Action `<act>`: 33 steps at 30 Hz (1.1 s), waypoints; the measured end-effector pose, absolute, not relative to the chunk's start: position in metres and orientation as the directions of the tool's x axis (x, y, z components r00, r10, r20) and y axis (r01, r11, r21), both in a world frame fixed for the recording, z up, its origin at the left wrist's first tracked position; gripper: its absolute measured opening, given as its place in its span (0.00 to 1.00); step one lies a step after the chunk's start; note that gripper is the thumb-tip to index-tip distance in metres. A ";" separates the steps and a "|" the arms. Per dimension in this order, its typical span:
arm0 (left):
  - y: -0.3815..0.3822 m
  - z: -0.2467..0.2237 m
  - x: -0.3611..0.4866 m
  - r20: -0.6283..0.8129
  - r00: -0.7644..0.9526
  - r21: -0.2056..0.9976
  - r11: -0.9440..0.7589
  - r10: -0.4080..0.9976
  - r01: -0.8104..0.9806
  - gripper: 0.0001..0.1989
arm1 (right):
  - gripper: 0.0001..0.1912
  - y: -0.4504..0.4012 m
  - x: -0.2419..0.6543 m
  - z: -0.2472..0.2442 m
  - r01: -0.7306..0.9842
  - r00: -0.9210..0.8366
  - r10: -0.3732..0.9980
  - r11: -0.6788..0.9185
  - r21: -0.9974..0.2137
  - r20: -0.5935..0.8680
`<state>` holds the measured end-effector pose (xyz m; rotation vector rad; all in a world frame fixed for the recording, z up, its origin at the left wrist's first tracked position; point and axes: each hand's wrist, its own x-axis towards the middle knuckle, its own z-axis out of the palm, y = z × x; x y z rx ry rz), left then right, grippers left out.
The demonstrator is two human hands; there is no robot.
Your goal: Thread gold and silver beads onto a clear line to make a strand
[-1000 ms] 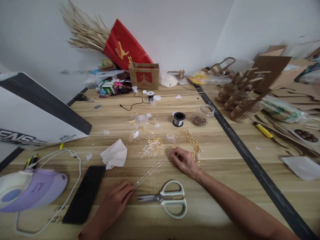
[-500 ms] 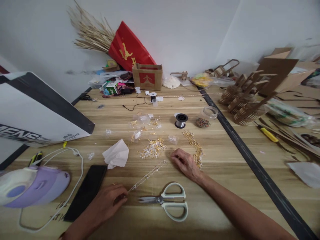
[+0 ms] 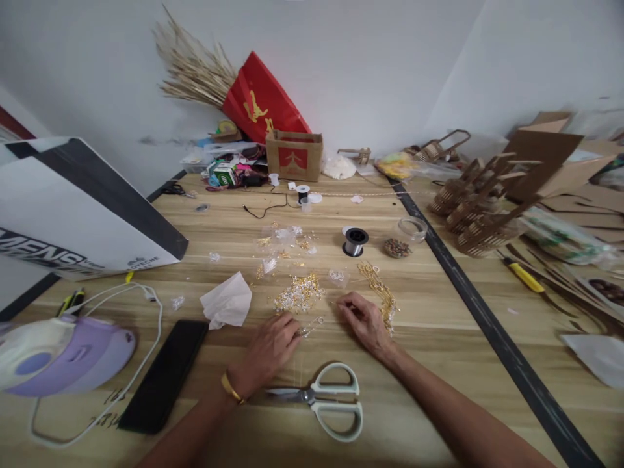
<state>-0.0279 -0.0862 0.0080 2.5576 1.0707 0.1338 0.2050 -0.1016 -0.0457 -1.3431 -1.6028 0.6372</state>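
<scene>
My left hand (image 3: pixel 273 344), a gold bangle (image 3: pixel 232 389) on its wrist, is closed on a thin silver chain (image 3: pixel 312 327). The chain lies bunched at the fingertips, a small ring at its far end. To the right, the fingers of my right hand (image 3: pixel 363 322) are pinched together on the tabletop; what they hold is too small to make out. A gold chain (image 3: pixel 383 292) lies just beyond that hand. A heap of gold and clear beads (image 3: pixel 298 292) sits between and beyond both hands. Scissors (image 3: pixel 312 396) with pale handles lie in front, blades slightly apart.
A wire spool (image 3: pixel 355 242) and a jar of beads (image 3: pixel 400 242) stand farther back. A crumpled tissue (image 3: pixel 227 300), a phone (image 3: pixel 166 377) and a purple-white device (image 3: pixel 73 354) are at left. Small woven baskets (image 3: pixel 480 221) and a yellow-handled tool (image 3: pixel 525 275) lie at right.
My left hand has moved right and away from me, and the stretched chain is now bunched by its fingers. My right hand stays nearly in place, its fingertips pinched. The view has shifted slightly.
</scene>
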 end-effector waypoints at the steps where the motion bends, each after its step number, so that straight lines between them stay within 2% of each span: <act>1: -0.086 0.006 -0.028 -0.058 0.706 0.366 -0.643 0.705 0.672 0.10 | 0.08 -0.101 0.205 -0.046 0.465 0.022 0.952 0.259 -0.846 0.304; 8: -0.087 -0.002 -0.035 -0.113 0.684 0.382 -0.604 0.720 0.699 0.08 | 0.08 -0.102 0.205 -0.044 0.469 0.007 0.970 0.213 -0.857 0.245; 17: -0.083 0.004 -0.039 -0.069 0.703 0.318 -0.653 0.708 0.688 0.10 | 0.11 -0.101 0.204 -0.046 0.459 0.020 0.976 0.183 -0.869 0.216; 25: -0.064 0.013 -0.036 -0.073 0.622 0.401 -0.548 0.779 0.734 0.10 | 0.12 -0.100 0.196 -0.039 0.482 0.042 0.981 0.149 -0.864 0.192; 28: -0.053 0.012 -0.039 -0.036 0.607 0.445 -0.531 0.794 0.721 0.08 | 0.11 -0.099 0.188 -0.032 0.476 0.031 0.982 0.151 -0.866 0.188; 33: -0.038 0.012 -0.045 0.048 0.511 0.451 -0.475 0.858 0.756 0.07 | 0.11 -0.093 0.177 -0.029 0.476 -0.004 0.980 0.178 -0.861 0.200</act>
